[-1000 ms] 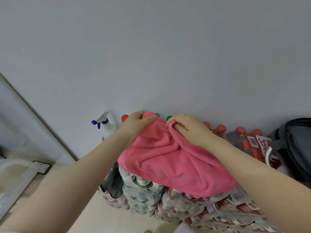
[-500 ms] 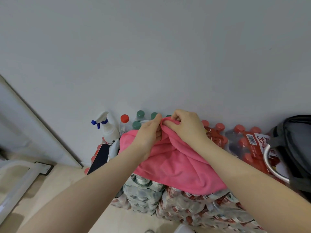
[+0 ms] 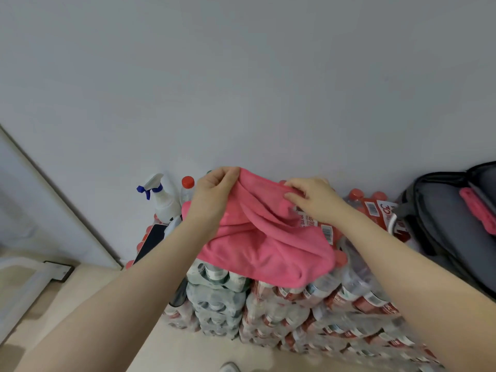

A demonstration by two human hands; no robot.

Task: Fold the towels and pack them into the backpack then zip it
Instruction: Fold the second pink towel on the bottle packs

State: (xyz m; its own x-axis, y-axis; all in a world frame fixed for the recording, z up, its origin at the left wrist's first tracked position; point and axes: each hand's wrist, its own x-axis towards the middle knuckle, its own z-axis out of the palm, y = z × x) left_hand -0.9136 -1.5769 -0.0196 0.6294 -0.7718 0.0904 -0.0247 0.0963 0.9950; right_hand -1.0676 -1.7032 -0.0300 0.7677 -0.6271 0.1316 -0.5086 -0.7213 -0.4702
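A pink towel (image 3: pixel 265 245) hangs crumpled over stacked packs of bottled water. My left hand (image 3: pixel 212 194) pinches the towel's top edge at its left. My right hand (image 3: pixel 314 200) grips the same edge further right, fingers curled into the cloth. The dark grey backpack (image 3: pixel 442 224) stands open at the far right, partly cut off by the frame. Another pink towel (image 3: pixel 479 210) shows inside its opening.
Shrink-wrapped water bottle packs (image 3: pixel 281 312) fill the floor against the grey wall. A white spray bottle (image 3: pixel 163 200) and a red-capped bottle (image 3: pixel 187 187) stand at the back left. A black phone (image 3: pixel 151 237) leans there. Beige floor lies to the left.
My hands have moved apart along the towel's top edge, the left one going left and the right one going right. The view has shifted, showing more of the backpack.
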